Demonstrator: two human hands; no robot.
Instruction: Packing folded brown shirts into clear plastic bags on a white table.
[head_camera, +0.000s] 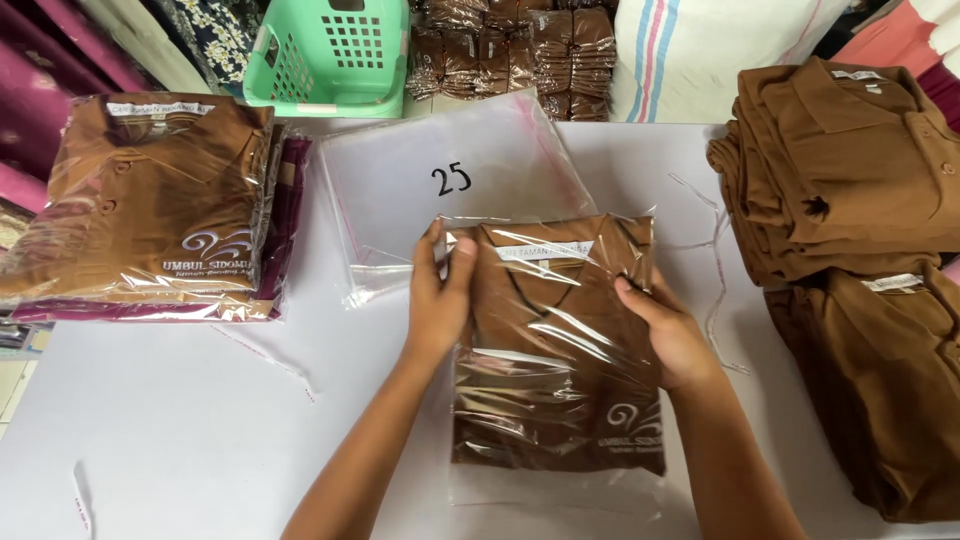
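While fingers pinch bagged shirt, flat

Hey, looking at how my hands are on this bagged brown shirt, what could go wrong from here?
The left hand pinches the top corner of the clear bag; the thin film might crease or tear there. The right hand presses on the folded brown shirt, which could bunch inside. Loose adhesive strips lie close by and might stick to the bag.
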